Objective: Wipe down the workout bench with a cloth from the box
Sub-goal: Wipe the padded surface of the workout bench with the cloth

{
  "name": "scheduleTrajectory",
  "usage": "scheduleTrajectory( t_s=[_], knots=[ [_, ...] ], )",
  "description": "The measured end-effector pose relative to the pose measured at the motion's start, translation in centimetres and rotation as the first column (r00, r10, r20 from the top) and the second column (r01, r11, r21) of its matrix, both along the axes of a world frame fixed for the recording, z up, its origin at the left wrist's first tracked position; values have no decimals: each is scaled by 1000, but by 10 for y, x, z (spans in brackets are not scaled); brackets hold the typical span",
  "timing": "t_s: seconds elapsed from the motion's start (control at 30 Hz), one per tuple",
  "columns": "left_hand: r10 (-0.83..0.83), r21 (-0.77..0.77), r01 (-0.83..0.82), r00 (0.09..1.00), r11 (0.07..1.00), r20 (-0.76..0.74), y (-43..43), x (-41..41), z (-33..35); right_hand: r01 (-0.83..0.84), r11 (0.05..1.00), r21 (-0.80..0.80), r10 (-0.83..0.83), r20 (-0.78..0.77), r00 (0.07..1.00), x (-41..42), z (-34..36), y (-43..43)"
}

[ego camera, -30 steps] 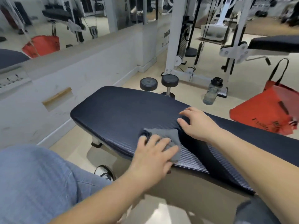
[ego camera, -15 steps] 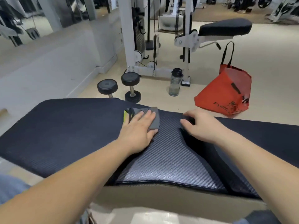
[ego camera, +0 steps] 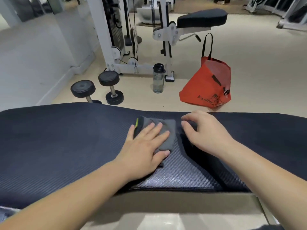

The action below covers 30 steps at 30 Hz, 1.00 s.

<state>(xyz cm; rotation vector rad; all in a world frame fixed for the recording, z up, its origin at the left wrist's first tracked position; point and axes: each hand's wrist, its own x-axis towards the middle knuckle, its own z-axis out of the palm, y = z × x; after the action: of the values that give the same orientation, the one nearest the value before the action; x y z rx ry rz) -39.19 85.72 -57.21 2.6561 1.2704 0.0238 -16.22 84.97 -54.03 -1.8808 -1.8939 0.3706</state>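
Observation:
The workout bench (ego camera: 58, 146) has a dark blue textured pad that spans the whole width of the view. A folded grey cloth (ego camera: 167, 130) with a yellow-green tag lies on the pad near its far edge. My left hand (ego camera: 146, 145) lies flat on the cloth with fingers spread, pressing it down. My right hand (ego camera: 204, 131) rests on the pad just right of the cloth, fingers curled, holding nothing. No box is in view.
On the floor beyond the bench stand two black dumbbells (ego camera: 109, 87), a clear water bottle (ego camera: 158, 78) and a red tote bag (ego camera: 207, 83). Behind them is a white cable machine (ego camera: 114, 47) with a padded seat (ego camera: 201, 19). A white wall runs along the left.
My left hand slid the cloth from the near edge of the pad toward the far edge, then slightly back. The view swung right and now faces the bench squarely. My right hand stayed put.

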Motion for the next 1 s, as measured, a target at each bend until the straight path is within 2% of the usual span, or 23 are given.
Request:
scheduleTrajectory(
  t_s=[0.1,0.17,0.3,0.4,0.5,0.6,0.67,0.8,0.87,0.93,1.0],
  knots=[
    [-11,-115,29,989,993,148,-8,-16,9,-116,992,47,117,-8,993,-29,0,-19],
    [-3,-109,37,955,993,297,-6,-42,19,-200,979,34,199,18,980,-54,-1,-28],
    [154,-15,-160,914,987,375,7,-94,17,-256,944,-209,303,234,924,-105,-9,-37],
    [262,-33,-275,862,961,433,1,-105,4,-223,943,-248,297,319,900,-107,-17,-14],
    [229,-38,-237,865,971,447,-4,-102,-8,-123,974,-192,180,315,932,-83,-17,16],
    [169,-17,-179,886,984,433,-4,-97,-10,-20,996,-84,59,485,873,-78,-11,24],
    [169,-10,-184,878,983,448,-3,-97,-10,-82,994,-72,108,512,852,-91,-7,6],
    [204,-31,-214,862,976,464,-5,-97,-11,-354,934,-47,338,438,833,-120,-11,-51],
    [203,-57,-199,861,978,466,-8,-93,-12,-414,909,-53,395,429,813,-114,-12,-65],
    [182,-69,-170,867,983,464,-12,-87,-12,-384,921,-65,372,441,817,-89,-12,-68],
    [160,-76,-140,871,987,464,-17,-81,-13,-230,969,-89,245,475,845,-51,-14,-67]
  ],
)
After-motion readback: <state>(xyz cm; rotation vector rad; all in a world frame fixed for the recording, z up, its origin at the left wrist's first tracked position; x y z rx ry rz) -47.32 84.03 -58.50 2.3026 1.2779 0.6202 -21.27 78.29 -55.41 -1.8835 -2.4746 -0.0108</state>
